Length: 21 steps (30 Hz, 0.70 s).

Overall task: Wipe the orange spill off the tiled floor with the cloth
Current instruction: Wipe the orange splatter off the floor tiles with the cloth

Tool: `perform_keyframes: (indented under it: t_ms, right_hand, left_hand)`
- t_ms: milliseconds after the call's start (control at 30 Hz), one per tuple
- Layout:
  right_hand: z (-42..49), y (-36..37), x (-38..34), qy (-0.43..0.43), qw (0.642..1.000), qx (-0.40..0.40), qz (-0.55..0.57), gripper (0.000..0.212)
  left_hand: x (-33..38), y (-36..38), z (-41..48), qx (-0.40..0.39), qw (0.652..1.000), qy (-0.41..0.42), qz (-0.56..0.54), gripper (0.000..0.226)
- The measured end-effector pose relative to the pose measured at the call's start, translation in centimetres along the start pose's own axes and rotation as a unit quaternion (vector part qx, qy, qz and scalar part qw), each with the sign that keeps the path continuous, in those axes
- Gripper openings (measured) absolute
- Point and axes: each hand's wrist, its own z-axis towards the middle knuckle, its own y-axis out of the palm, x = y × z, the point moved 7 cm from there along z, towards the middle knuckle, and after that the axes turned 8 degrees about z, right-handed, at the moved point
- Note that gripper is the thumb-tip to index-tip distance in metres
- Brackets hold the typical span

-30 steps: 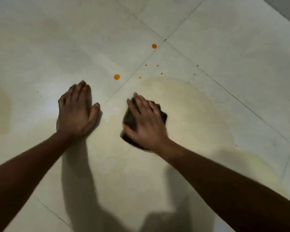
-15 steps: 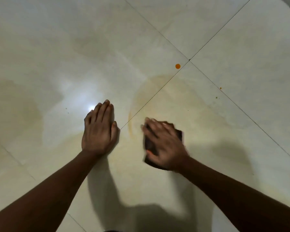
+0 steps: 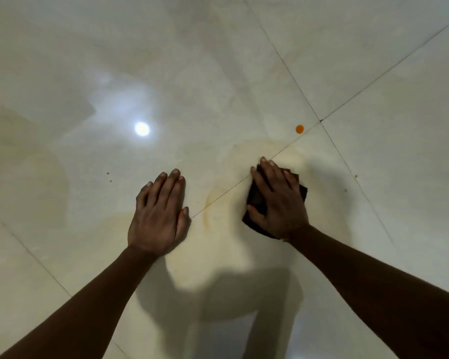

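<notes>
Both forearms [image 3: 88, 294] were bare, uncovered to the wrists; left hand [image 3: 158, 216] and right hand [image 3: 278, 203] bare, fingernails [image 3: 176, 171] short.

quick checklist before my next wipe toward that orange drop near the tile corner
1. Cloth pinned flat on the floor under the right hand: ok.
2. Left hand braced flat on the tile, apart from the cloth and off the line to the drop: ok.
3. Orange drop wiped: not ok, it sits whole beyond the right fingertips, beside the grout crossing.
4. Yellowish smear between the hands removed: not ok, a faint ring shows.
5. Small orange speck to the right of the cloth cleaned: not ok.
6. Cloth's underside clean enough to lift more: cannot tell, it is hidden.
</notes>
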Motion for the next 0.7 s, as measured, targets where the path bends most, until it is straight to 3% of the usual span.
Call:
perform_keyframes:
  t_ms: [333, 433, 567, 700]
  right_hand:
    - [3.0, -0.6, -0.8, 0.005, 0.999, -0.042, -0.009, 0.083]
    - [4.6, -0.5, -2.5, -0.103, 0.993, -0.064, -0.009, 0.084]
    - [9.5, 0.3, -8.8, -0.289, 0.951, -0.107, 0.003, 0.080]
    - [15.2, 0.7, -11.3, -0.329, 0.940, -0.091, -0.006, 0.075]
  left_hand:
    - [-0.2, 0.1, 0.1, 0.034, 0.999, 0.015, 0.004, 0.062]
    - [-0.4, 0.1, 0.3, 0.032, 0.999, 0.005, -0.012, 0.062]
    - [-0.4, 0.0, 0.0, 0.025, 1.000, 0.003, -0.008, 0.062]
    - [-0.1, -0.2, 0.2, 0.033, 0.999, -0.017, 0.009, 0.061]
